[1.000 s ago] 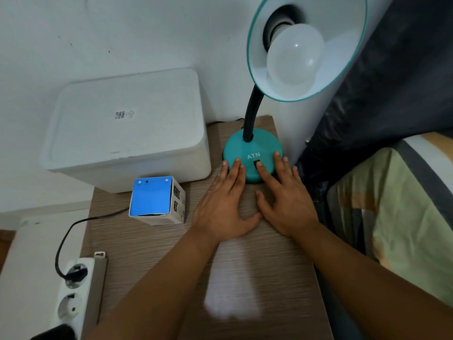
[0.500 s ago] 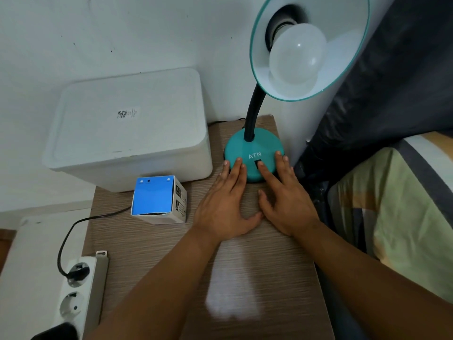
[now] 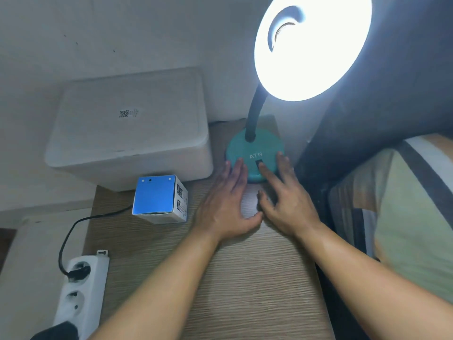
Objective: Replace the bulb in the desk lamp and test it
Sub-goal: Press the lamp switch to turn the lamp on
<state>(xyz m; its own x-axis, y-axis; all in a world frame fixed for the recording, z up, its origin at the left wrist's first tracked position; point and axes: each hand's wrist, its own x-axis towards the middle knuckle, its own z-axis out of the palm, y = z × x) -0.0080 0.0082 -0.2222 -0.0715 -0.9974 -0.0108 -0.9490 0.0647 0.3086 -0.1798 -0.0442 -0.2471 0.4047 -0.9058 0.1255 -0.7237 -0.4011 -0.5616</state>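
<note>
Your two hands lie flat and open on the wooden surface (image 3: 257, 285), neither grip closed on anything. Your right hand (image 3: 285, 201) has its forefinger stretched onto the dark switch (image 3: 259, 163) in the lamp base (image 3: 253, 148), with another fingertip resting on the base's right edge. Your left hand (image 3: 229, 204) lies just beside it, fingers together, tips touching the base's front-left edge; the two thumbs nearly meet between the hands.

There is one desk lamp. Its round teal base, lettered ATN, stands at the far right corner of the surface, and one dark neck (image 3: 255, 111) rises from it and curves up to one shade (image 3: 313, 45). The shade's open mouth tilts down and toward you, its axis slanting from upper rear to lower front. Inside it the bulb is lit, so bright that its outline is washed out; only the dark socket hollow (image 3: 284, 28) shows at the top.

One small blue-topped carton (image 3: 159, 198) stands left of your left hand, apart from it; whether anything is in it you cannot tell. One large white lidded box (image 3: 132, 128) sits behind the carton, lid closed. One white power strip (image 3: 81, 290) lies at the lower left with three sockets showing, one black plug (image 3: 77, 272) in the far one, and its cable (image 3: 73, 229) running up behind the carton.
</note>
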